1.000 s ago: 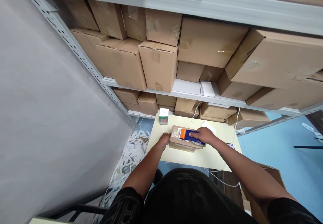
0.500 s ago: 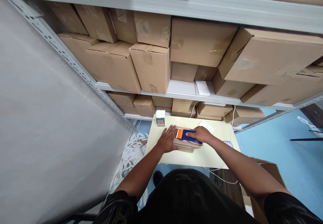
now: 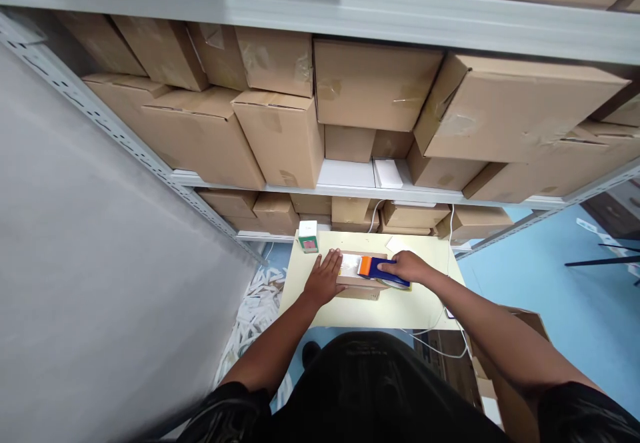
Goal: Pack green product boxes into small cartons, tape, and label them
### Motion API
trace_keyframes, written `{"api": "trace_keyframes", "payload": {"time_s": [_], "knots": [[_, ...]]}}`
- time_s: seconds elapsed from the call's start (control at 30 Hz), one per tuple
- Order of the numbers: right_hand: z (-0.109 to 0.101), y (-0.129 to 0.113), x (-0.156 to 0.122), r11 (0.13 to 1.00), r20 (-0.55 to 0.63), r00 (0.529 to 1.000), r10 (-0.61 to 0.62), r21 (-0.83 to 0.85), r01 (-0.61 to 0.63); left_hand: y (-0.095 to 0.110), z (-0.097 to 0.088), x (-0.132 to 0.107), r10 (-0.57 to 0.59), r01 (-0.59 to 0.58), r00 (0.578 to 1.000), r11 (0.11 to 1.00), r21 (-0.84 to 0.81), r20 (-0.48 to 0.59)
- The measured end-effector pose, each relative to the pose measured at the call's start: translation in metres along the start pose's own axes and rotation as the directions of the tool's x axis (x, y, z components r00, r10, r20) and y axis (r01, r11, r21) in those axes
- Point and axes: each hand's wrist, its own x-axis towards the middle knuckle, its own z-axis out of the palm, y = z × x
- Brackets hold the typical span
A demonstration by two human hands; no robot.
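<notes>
A small cardboard box [image 3: 361, 292] lies on the pale yellow table, with a shiny, whitish strip [image 3: 350, 265] along its top. My left hand [image 3: 324, 279] rests on the left end of the box, its fingers stretched out on top and its thumb apart, lower on the near side. Wrapped round a blue tape dispenser [image 3: 386, 270] with an orange front is my right hand [image 3: 409, 267]. The dispenser sits over the right part of the box top, its orange end facing left. My right palm hides part of its handle.
A green-and-white small box [image 3: 309, 236] stands at the table's [image 3: 300, 306] back left corner. Shelves beyond hold several cardboard boxes [image 3: 377, 83]. White cables [image 3: 443, 350] hang at the right. Paper scraps [image 3: 250, 316] cover the floor on the left; an open carton [image 3: 520, 376] is lower right.
My right hand has drawn the tape dispenser rightward along the box, uncovering the whitish strip on top. My left hand stays on the box's left end. The camera view has shifted slightly.
</notes>
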Motion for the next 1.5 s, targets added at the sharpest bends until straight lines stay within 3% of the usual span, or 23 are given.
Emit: {"api": "trace_keyframes", "payload": {"time_s": [0.23,0.37,0.63,0.8,1.1,1.2,1.27,1.37,1.5], "knots": [[-0.026,0.098,-0.03,0.988,-0.001,0.992,0.125,0.089,-0.124,-0.007,-0.003,0.0,0.051,-0.051,0.999,0.999,0.008,0.012],[-0.03,0.125,-0.034,0.979,0.014,0.989,0.145,0.139,-0.146,-0.003,0.0,0.006,0.069,-0.069,0.998,0.998,0.012,0.014],[-0.052,0.131,-0.026,0.999,-0.045,0.998,0.053,0.003,-0.053,-0.002,0.002,0.011,0.088,-0.089,0.996,0.996,0.021,0.033],[-0.044,0.131,-0.001,0.988,-0.031,0.999,0.036,-0.146,-0.041,-0.001,0.002,0.012,0.07,-0.071,0.997,0.997,0.017,0.025],[-0.023,0.139,0.059,0.985,0.079,0.985,0.152,0.07,-0.158,-0.002,0.009,0.01,0.063,-0.063,0.997,0.998,0.025,0.034],[-0.019,0.138,0.075,0.961,0.175,0.966,0.189,0.171,-0.219,-0.003,0.01,0.011,0.058,-0.059,0.997,0.998,0.026,0.041],[-0.011,0.138,0.082,0.938,0.22,0.942,0.255,0.179,-0.296,-0.005,0.009,0.012,0.05,-0.051,0.998,0.998,0.025,0.049],[0.012,0.14,0.081,0.914,0.195,0.915,0.352,0.138,-0.381,-0.007,0.005,0.014,0.044,-0.044,0.998,0.999,0.012,0.049],[0.053,0.145,0.05,0.906,0.119,0.926,0.359,0.192,-0.376,-0.004,0.001,0.013,0.051,-0.05,0.999,0.998,-0.045,0.018]]}}
